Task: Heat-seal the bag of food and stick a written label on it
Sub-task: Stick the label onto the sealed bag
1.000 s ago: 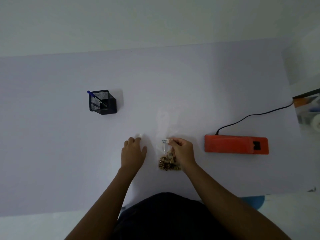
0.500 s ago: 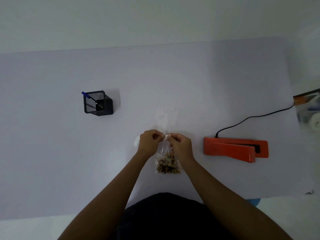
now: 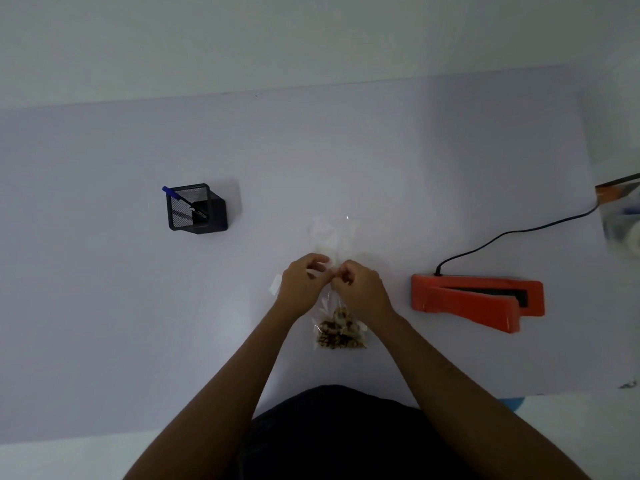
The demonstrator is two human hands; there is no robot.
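Observation:
A clear plastic bag (image 3: pixel 337 336) with brown food in its near end lies on the table (image 3: pixel 104 306) in front of me, its empty top stretching away past my hands. My left hand (image 3: pixel 302 289) and my right hand (image 3: pixel 362 289) meet just above the bag, fingertips together, pinching a small white label (image 3: pixel 333 270) between them. A white slip of paper (image 3: pixel 276 289) lies on the table just left of my left hand. The orange heat sealer (image 3: pixel 478 301) sits to the right with its jaw open.
A black mesh pen holder (image 3: pixel 195 211) with a blue pen (image 3: pixel 172 192) stands at the back left. The sealer's black cord (image 3: pixel 512 237) runs off to the right edge, where a box of supplies (image 3: pixel 620 216) sits.
My left hand left the table and came across to my right hand, and both now pinch the label above the bag. The view shifted slightly.

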